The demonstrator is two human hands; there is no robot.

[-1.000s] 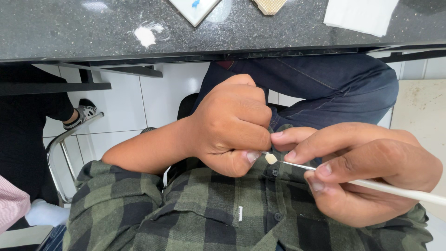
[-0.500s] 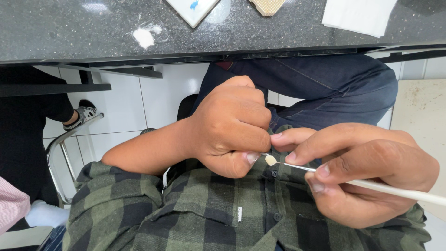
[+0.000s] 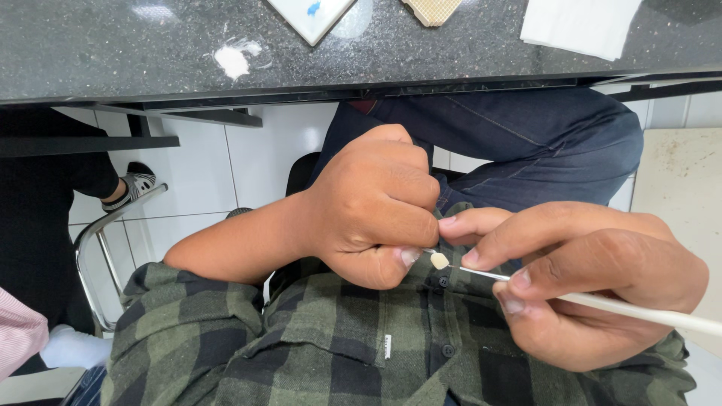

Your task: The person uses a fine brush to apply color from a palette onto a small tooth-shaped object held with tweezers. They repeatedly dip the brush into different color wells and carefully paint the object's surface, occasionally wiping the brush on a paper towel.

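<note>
Nothing has shifted since the earlier frames: both hands stay locked in place over the green plaid shirt (image 3: pixel 353 346). A small cream tooth-shaped piece (image 3: pixel 439 261) sits between the hands, at the tip of a thin white brush (image 3: pixel 639 310). Left hand (image 3: pixel 376 207), its grip pressed together, pinches the piece; right hand (image 3: pixel 587 282) pinches the brush. Above lies the dark speckled bench (image 3: pixel 113 53), with a white smear (image 3: pixel 233 59).
</note>
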